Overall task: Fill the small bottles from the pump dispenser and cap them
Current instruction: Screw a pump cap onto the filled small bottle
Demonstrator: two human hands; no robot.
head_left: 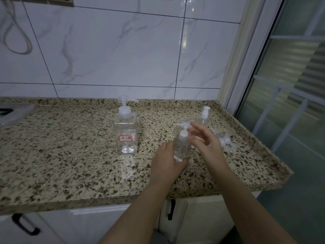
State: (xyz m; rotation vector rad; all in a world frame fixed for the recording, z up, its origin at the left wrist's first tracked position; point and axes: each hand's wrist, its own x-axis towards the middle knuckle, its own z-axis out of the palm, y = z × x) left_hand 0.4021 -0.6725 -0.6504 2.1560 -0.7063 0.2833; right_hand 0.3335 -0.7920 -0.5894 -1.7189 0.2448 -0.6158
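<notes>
Left hand [166, 162] gripped small clear bottle [181, 147] right of square pump dispenser [125, 132], right hand [204, 141] loosely spread beside its white pump cap [183, 133], capped bottle [204, 117] behind, loose pump heads [224, 140] further right on speckled granite counter [70, 147].

A speckled granite counter [70, 155] meets a marble-tiled wall [105, 50] above white cabinets [98, 222].

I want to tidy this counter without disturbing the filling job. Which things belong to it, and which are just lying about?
Job:
dispenser
held bottle, gripped by left hand
capped bottle
open bottle
loose pump caps
right hand, at the held bottle's cap

Lying about:
clear bag
hanging cord
</notes>
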